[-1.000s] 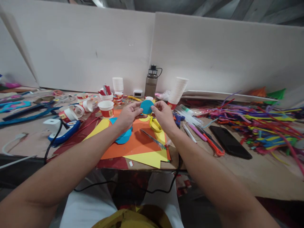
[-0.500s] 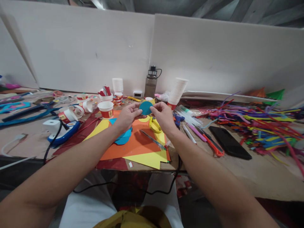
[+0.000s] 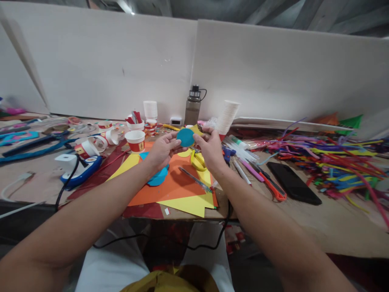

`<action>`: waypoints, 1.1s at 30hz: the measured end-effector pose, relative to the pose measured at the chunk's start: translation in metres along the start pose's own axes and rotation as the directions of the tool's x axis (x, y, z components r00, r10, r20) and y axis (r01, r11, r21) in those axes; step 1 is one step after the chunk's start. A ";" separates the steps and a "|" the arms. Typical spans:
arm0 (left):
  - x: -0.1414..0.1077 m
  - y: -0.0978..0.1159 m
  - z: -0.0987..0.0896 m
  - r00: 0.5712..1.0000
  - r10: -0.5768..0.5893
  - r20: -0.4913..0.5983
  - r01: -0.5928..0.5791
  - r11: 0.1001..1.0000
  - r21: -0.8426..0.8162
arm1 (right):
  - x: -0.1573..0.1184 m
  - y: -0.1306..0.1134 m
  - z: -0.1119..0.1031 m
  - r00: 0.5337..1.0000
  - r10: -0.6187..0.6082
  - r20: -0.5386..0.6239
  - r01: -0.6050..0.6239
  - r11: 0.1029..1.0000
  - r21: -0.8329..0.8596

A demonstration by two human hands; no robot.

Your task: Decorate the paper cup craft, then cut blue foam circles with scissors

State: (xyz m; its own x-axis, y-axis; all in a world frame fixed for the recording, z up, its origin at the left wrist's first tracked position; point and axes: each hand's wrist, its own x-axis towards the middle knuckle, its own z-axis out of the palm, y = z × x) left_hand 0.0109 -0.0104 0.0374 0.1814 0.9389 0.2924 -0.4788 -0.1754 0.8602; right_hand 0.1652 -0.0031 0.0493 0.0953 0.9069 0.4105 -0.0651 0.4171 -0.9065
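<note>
My left hand point(image 3: 164, 151) pinches the left edge of a blue paper circle point(image 3: 185, 138), held up above the table. My right hand point(image 3: 210, 148) is closed on a yellow paper piece point(image 3: 197, 130) just behind and right of the circle; its thumb tip is near the circle's right edge. Below the hands lie orange paper sheets point(image 3: 176, 184), yellow paper point(image 3: 188, 204) and blue paper pieces point(image 3: 158, 177). Yellow-handled scissors point(image 3: 198, 161) lie under my right wrist, and a pen point(image 3: 193, 177) rests across the orange paper.
Paper cups point(image 3: 135, 141) stand at left, a tall cup stack point(image 3: 228, 115) at right. A bottle point(image 3: 193, 107) stands by the white board. A black phone point(image 3: 293, 182), red cutter point(image 3: 275, 188) and pipe cleaners point(image 3: 337, 158) lie right; a blue power strip point(image 3: 86, 168) sits left.
The blue circle has shifted slightly left with my left hand. My right fingers have moved off its right edge, and more of the yellow piece shows behind it.
</note>
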 end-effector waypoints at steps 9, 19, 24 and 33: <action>-0.001 0.002 0.002 0.998 -0.050 0.024 0.051 0.998 -0.028 | 0.001 0.005 0.000 0.990 0.110 0.085 -0.106 0.993 -0.045; -0.001 0.002 -0.003 0.990 -0.133 0.045 0.128 0.988 0.087 | 0.000 0.001 -0.002 0.986 0.147 0.084 -0.146 0.989 -0.016; -0.001 0.001 -0.004 0.992 -0.125 0.000 0.123 0.980 0.156 | -0.001 -0.001 -0.001 0.977 0.187 0.102 -0.189 0.982 0.015; 0.000 0.003 -0.002 0.989 -0.150 0.001 0.148 0.974 0.174 | 0.002 0.001 -0.003 0.976 0.194 0.104 -0.198 0.980 0.035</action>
State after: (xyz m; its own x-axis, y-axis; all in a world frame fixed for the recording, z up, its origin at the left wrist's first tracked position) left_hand 0.0075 -0.0105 0.0384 0.2522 0.9543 0.1602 -0.2900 -0.0834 0.9534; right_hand 0.1686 -0.0011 0.0485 -0.0229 0.9717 0.2352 -0.1170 0.2311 -0.9659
